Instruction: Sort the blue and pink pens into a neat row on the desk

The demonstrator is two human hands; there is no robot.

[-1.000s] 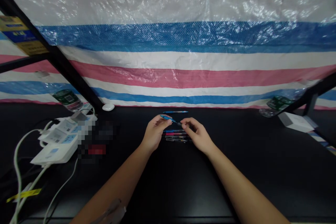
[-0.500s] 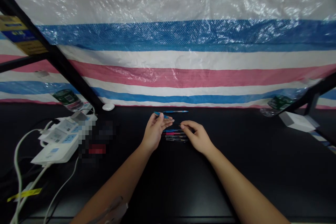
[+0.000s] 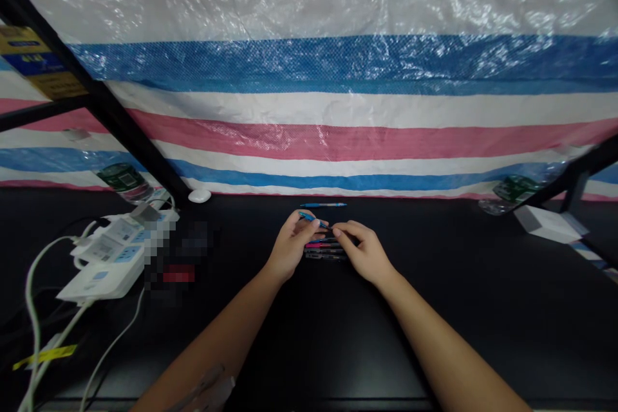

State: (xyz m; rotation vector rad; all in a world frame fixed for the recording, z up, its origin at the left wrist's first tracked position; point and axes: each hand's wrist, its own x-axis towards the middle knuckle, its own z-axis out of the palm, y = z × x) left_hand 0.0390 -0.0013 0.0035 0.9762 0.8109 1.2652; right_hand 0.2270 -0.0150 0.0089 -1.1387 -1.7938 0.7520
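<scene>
My left hand (image 3: 288,246) is closed round a blue pen (image 3: 309,216), its thumb on top and the barrel slanting down to the right. The fingertips of my right hand (image 3: 361,248) are pinched together at the pen's lower right end. A small dark piece shows at those fingertips, too small to name. Below both hands several pens lie side by side on the black table, among them a pink pen (image 3: 318,246) and a clear dark pen (image 3: 324,257). Another blue pen (image 3: 323,205) lies apart, beyond the hands. My hands partly cover the row.
At the left stands a white power strip (image 3: 103,280) with plugs and white cables. A white round object (image 3: 199,196) lies by the black frame post (image 3: 135,135). Green-labelled bottles (image 3: 517,188) and a white box (image 3: 548,224) sit near the back. Striped sheeting (image 3: 338,141) hangs behind.
My left hand has moved slightly right and nearer, bringing the blue pen's end to my right fingertips. The pen now tilts more steeply. My right hand has barely moved.
</scene>
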